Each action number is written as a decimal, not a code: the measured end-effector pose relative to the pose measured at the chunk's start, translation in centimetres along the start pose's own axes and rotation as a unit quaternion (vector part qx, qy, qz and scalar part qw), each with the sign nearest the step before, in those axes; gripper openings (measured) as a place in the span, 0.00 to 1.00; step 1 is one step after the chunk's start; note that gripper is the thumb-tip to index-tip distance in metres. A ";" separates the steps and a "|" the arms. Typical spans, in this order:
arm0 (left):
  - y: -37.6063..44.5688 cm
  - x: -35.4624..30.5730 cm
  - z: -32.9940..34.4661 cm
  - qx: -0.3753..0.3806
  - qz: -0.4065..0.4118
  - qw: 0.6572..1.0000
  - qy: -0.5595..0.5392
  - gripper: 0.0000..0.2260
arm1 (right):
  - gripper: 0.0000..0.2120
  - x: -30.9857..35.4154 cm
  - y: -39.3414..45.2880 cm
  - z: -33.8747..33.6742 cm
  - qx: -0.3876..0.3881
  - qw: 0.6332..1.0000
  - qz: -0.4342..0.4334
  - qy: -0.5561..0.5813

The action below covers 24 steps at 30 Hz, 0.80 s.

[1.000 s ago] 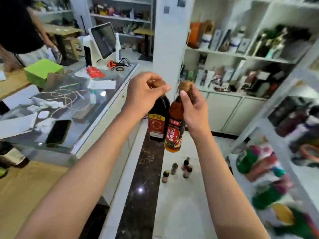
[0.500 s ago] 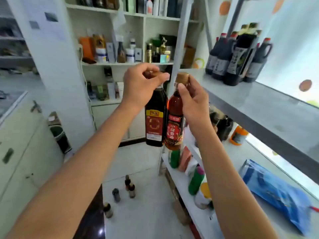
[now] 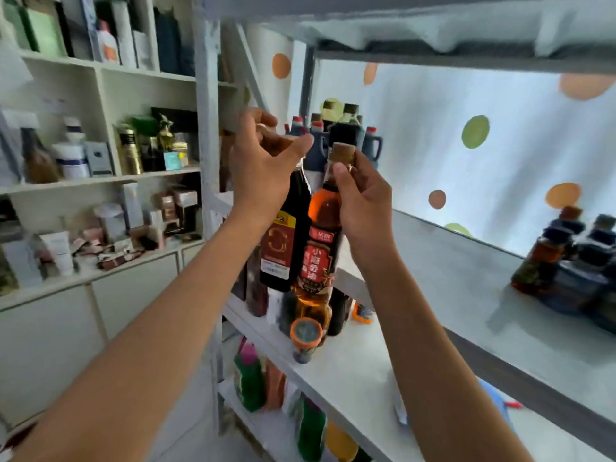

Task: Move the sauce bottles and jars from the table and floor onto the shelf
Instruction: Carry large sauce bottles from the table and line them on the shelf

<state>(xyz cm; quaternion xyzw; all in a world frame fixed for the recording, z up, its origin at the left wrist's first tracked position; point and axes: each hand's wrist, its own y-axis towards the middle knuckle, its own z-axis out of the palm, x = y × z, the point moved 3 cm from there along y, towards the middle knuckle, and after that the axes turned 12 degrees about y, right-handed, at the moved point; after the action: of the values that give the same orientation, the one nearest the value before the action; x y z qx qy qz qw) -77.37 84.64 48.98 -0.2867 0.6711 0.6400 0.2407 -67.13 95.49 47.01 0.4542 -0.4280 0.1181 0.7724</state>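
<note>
Both bottles have come up from chest height to the level of the grey shelf board since half a second ago, and my view has swung right, so the floor with its small bottles is out of sight and the shelf [image 3: 466, 295] fills the right side. I have my left hand [image 3: 263, 168] curled over the top of the dark sauce bottle [image 3: 283, 241], fingers wrapped round its cap, the bottle hanging upright below the palm. My right hand [image 3: 363, 201] pinches the neck of the amber oil bottle [image 3: 321, 248] just under its brown cap, thumb in front and fingers behind. The two bottles touch side by side, held in the air in front of the shelf's left end, not yet set down.

On that board a cluster of dark jugs with red caps [image 3: 336, 138] stands at the back left, and another group of bottles [image 3: 566, 261] sits at the right edge, blurred. On the board below, an orange-lidded jar [image 3: 306, 331] lies near the front edge. White wall shelving [image 3: 100, 181] on the left holds boxes and tubes, too smeared to name. Behind the shelf is a pale screen with coloured dots [image 3: 475, 131]
</note>
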 end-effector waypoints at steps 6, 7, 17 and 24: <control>7.4 3.5 3.0 -0.006 -0.009 0.996 -0.090 0.21 | 0.11 -2.5 6.7 4.2 -0.040 0.998 -0.029 -0.030; 8.1 4.3 3.3 -0.016 -0.015 0.994 -0.104 0.20 | 0.10 -3.1 7.5 4.8 -0.042 0.998 -0.034 -0.039; 13.0 10.6 7.2 0.002 -0.023 0.994 -0.111 0.17 | 0.12 -9.9 13.0 7.2 -0.115 0.990 -0.056 -0.058; 12.8 12.4 9.3 0.027 -0.077 0.988 -0.128 0.18 | 0.22 -12.0 14.7 6.3 -0.097 0.988 -0.031 -0.112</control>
<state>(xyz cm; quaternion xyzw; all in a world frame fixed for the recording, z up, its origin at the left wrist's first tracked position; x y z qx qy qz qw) -95.60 93.21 49.05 -0.2461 0.6279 0.6325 0.3809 -86.36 101.14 48.01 0.4005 -0.5071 0.0001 0.7632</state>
